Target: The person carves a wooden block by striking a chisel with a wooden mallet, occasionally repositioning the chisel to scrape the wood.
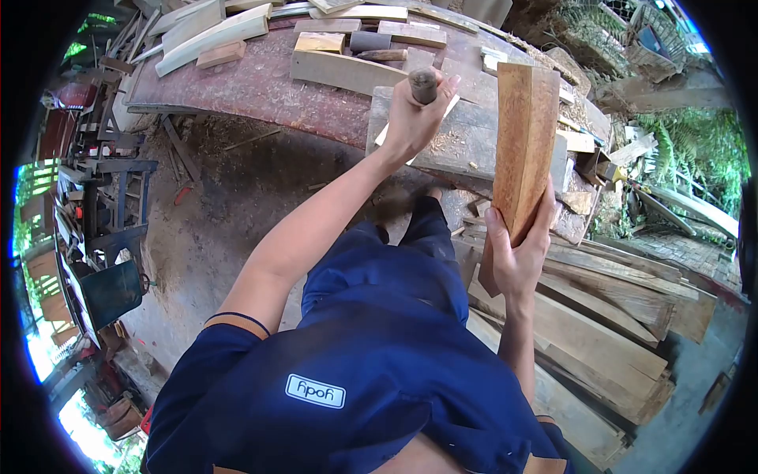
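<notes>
My left hand (414, 125) is closed around a dark round-ended handle (424, 85), seen nearly end-on over the workbench. A pale strip shows behind this hand; whether it joins the handle I cannot tell. My right hand (521, 257) grips the lower end of a long brown wooden piece (524, 142). The piece stands almost upright in view, with a lengthwise edge between two faces, to the right of my left hand. Below and between the hands lies a grey board (466, 146) with wood shavings on it.
The red-brown workbench (237, 91) carries wood offcuts and a dark cylinder (370, 41). Planks (600, 332) are stacked low on the right. Racks and a green container (112, 292) stand on the left. Scraps lie on the floor near my feet.
</notes>
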`<state>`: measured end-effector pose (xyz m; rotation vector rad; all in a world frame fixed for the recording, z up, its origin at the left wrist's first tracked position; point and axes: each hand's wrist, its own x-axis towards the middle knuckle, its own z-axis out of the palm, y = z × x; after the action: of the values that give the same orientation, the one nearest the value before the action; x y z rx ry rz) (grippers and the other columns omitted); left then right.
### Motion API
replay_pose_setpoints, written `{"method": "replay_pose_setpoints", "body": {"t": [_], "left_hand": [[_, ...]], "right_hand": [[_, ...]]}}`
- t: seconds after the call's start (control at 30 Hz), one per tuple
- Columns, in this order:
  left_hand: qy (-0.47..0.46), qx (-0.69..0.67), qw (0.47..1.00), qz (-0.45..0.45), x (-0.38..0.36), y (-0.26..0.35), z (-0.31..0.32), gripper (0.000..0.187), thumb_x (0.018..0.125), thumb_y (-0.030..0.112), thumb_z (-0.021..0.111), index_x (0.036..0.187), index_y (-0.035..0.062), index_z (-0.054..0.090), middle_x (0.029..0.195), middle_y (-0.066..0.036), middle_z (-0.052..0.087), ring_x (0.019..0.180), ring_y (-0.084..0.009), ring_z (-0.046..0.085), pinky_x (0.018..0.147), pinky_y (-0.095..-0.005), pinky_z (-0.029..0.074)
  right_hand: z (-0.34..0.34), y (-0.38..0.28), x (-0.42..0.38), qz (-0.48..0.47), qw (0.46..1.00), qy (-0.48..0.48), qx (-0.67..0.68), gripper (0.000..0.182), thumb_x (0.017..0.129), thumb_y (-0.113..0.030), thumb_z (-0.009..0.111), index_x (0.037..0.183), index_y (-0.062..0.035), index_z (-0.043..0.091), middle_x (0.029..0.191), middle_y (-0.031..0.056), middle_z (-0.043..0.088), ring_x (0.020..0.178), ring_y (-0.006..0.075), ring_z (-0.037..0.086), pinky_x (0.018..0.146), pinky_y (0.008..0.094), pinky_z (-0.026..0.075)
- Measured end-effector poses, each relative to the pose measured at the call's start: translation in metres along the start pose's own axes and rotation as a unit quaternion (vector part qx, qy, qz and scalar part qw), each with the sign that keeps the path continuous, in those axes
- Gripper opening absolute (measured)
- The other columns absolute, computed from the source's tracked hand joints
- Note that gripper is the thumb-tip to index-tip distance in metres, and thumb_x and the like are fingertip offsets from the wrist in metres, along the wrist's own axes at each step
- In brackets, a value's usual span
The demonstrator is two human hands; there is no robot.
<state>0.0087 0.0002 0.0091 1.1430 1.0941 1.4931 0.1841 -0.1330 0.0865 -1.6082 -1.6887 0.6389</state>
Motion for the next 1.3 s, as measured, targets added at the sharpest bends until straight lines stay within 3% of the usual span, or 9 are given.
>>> {"method": "replay_pose_setpoints", "body": {"t": [0.1,0.23,0.3,0.37,0.57,0.67,0.77,0.83,1.3], "left_hand": [[0.001,0.035,0.999,-0.002,-0.014,0.012,0.011,0.031,0.094,0.018,0.067,0.069,0.0050,0.054,0.058,0.005,0.044,0.057,-0.0026,0.037,0.050,-0.0243,0.031],[-0.086,0.121,0.972,0.182,-0.037,-0.007,0.024,0.018,0.085,0.011,0.071,0.077,0.0071,0.056,0.064,-0.005,0.055,0.058,-0.0178,0.050,0.065,-0.0297,0.039],[-0.130,0.113,0.968,0.182,-0.043,-0.011,0.022,0.016,0.083,0.010,0.072,0.078,0.0076,0.057,0.069,-0.004,0.059,0.066,-0.0264,0.055,0.075,-0.0317,0.038],[-0.101,0.061,0.966,0.228,-0.048,-0.015,0.023,0.021,0.085,0.011,0.070,0.075,0.0070,0.053,0.067,-0.005,0.056,0.064,-0.0267,0.052,0.075,-0.0315,0.038],[-0.140,0.146,0.963,0.179,-0.048,-0.015,0.014,0.020,0.068,0.012,0.076,0.082,0.0087,0.062,0.079,-0.007,0.062,0.078,-0.0302,0.059,0.078,-0.0354,0.042],[-0.103,0.076,0.972,0.200,-0.049,-0.020,0.019,0.019,0.072,0.010,0.073,0.077,0.0081,0.055,0.071,-0.010,0.058,0.071,-0.0334,0.058,0.072,-0.0332,0.043],[-0.057,0.049,0.997,0.019,-0.017,-0.007,0.006,0.028,0.088,0.022,0.073,0.071,0.0072,0.055,0.059,0.003,0.051,0.055,-0.0112,0.051,0.052,-0.0269,0.039],[-0.002,0.008,1.000,0.029,0.007,0.000,-0.010,0.037,0.094,0.023,0.067,0.065,0.0082,0.051,0.061,0.004,0.054,0.054,-0.0047,0.047,0.051,-0.0202,0.036],[-0.016,0.022,0.999,0.021,-0.003,0.004,-0.013,0.033,0.096,0.021,0.066,0.071,0.0061,0.051,0.061,0.006,0.050,0.055,-0.0024,0.043,0.050,-0.0216,0.034]], "right_hand": [[-0.003,-0.004,0.000,-0.013,1.000,0.025,0.013,0.085,0.082,-0.018,0.072,0.150,-0.0017,0.024,0.127,0.0267,0.056,0.108,0.0331,0.063,0.095,0.0416,0.047],[-0.002,-0.004,-0.011,-0.095,0.980,0.115,0.131,0.086,0.078,-0.010,0.073,0.147,0.0058,0.024,0.130,0.0285,0.050,0.119,0.0351,0.053,0.102,0.0450,0.040],[-0.001,0.004,-0.006,-0.152,0.987,0.030,0.035,0.088,0.076,-0.013,0.075,0.147,0.0046,0.025,0.133,0.0297,0.050,0.121,0.0390,0.055,0.102,0.0460,0.042],[-0.002,-0.004,-0.003,-0.042,0.996,-0.075,-0.005,0.091,0.076,-0.015,0.077,0.148,0.0016,0.025,0.133,0.0295,0.053,0.114,0.0410,0.061,0.095,0.0451,0.049],[0.002,-0.004,-0.011,-0.141,0.980,0.080,0.117,0.090,0.076,-0.013,0.075,0.149,-0.0007,0.026,0.127,0.0303,0.057,0.106,0.0409,0.066,0.091,0.0442,0.052],[0.001,-0.011,0.002,-0.053,0.998,-0.038,0.010,0.082,0.079,-0.017,0.073,0.148,-0.0046,0.030,0.115,0.0277,0.063,0.095,0.0405,0.068,0.086,0.0426,0.053],[0.000,-0.003,0.009,-0.022,0.999,0.008,-0.033,0.079,0.082,-0.018,0.071,0.148,-0.0037,0.031,0.115,0.0274,0.063,0.095,0.0388,0.068,0.085,0.0427,0.053],[-0.001,0.009,0.006,-0.024,0.999,0.023,0.002,0.077,0.084,-0.019,0.070,0.148,-0.0047,0.030,0.116,0.0273,0.061,0.100,0.0333,0.066,0.089,0.0425,0.051],[-0.004,-0.018,0.002,0.007,0.996,0.007,0.091,0.083,0.082,-0.014,0.072,0.149,-0.0008,0.025,0.123,0.0268,0.058,0.109,0.0348,0.063,0.092,0.0443,0.050]]}}
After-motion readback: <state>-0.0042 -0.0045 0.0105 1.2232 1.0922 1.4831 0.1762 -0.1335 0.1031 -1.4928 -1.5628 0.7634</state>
